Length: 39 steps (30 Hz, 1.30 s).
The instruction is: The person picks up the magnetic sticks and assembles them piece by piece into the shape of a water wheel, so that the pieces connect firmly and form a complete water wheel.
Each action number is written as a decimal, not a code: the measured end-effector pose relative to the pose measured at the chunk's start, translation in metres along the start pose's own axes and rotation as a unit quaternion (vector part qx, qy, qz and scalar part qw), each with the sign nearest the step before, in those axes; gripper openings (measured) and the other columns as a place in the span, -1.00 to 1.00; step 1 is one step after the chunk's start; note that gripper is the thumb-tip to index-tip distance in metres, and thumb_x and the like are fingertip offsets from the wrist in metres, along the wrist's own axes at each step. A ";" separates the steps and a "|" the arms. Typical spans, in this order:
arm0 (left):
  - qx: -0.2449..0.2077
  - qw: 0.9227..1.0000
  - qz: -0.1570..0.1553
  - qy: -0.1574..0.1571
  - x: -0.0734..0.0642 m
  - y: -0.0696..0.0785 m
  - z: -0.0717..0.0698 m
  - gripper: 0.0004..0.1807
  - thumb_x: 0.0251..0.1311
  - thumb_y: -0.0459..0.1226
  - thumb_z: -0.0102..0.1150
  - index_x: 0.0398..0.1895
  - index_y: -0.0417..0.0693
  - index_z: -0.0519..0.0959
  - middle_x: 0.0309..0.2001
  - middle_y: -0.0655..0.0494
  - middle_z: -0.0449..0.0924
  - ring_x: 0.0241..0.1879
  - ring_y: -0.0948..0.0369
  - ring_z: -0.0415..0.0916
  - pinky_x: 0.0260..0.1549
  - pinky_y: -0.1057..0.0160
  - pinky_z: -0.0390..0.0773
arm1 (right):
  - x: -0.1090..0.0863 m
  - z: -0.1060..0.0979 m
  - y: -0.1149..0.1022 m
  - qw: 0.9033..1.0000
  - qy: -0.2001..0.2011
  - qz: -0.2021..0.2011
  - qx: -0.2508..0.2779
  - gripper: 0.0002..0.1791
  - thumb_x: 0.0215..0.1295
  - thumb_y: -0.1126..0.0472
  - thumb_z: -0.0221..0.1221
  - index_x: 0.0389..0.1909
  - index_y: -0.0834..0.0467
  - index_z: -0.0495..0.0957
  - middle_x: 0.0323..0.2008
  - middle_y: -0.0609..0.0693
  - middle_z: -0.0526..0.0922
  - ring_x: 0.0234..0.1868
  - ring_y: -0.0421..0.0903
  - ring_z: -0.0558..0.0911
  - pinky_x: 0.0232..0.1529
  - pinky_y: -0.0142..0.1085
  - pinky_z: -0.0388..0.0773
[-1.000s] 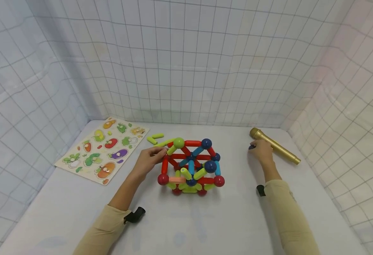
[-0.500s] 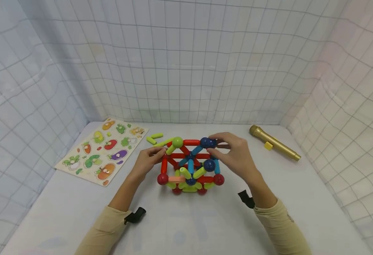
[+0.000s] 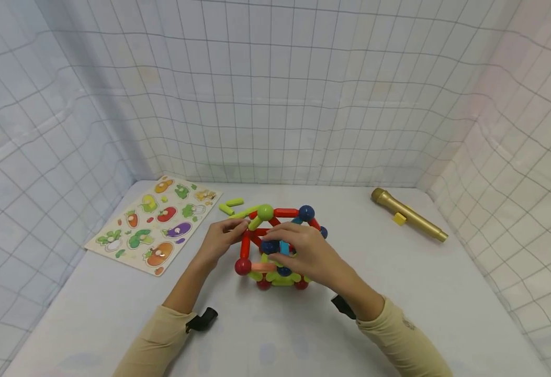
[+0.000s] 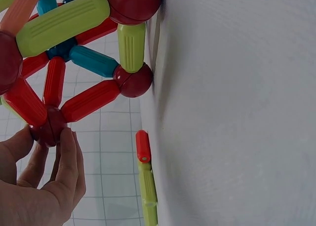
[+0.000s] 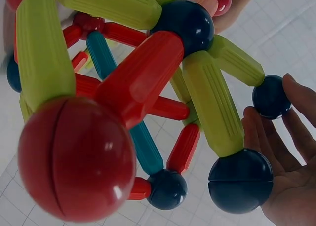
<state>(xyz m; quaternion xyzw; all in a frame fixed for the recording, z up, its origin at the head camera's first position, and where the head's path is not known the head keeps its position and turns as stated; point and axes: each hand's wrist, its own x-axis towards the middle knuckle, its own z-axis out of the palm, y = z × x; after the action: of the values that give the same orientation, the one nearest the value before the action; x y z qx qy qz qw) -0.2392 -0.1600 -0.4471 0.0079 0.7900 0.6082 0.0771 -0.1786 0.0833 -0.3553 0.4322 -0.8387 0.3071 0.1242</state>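
Observation:
A framework of colored magnetic rods and balls stands mid-table. My left hand is at its left side; in the left wrist view, thumb and fingers pinch a red ball where several red rods meet. At the front, my right hand holds a dark blue ball between thumb and fingers. The right wrist view has that blue ball at the tip of a green rod. Another blue ball caps a neighboring green rod. The right hand hides part of the framework in the head view.
Left lies a vegetable puzzle board. Loose green rods lie behind the framework. A gold microphone and a small yellow cube lie at the right. Gridded fabric walls enclose the back and sides.
My right hand has carried the blue ball from beside the microphone, past the framework's upper right, to the front green rod. The yellow cube came into sight. My left hand stays put.

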 end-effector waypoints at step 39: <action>0.132 0.990 0.054 0.012 0.019 0.003 -0.023 -0.53 0.38 -0.02 0.06 0.14 -0.17 0.57 0.06 -0.17 0.62 0.03 -0.04 0.60 0.03 0.05 0.61 | -0.075 -0.027 0.065 0.968 -0.133 0.212 0.026 -0.64 -0.01 0.15 0.47 -0.19 0.07 0.57 -0.30 -0.16 0.63 -0.24 -0.20 0.59 -0.25 -0.32 0.64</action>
<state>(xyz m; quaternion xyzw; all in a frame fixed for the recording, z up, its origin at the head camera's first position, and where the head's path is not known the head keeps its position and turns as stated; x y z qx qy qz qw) -0.2616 -0.1795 -0.4409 0.0536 0.8628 0.5017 0.0331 -0.1881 0.1773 -0.3963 0.2841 -0.9121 0.2878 -0.0677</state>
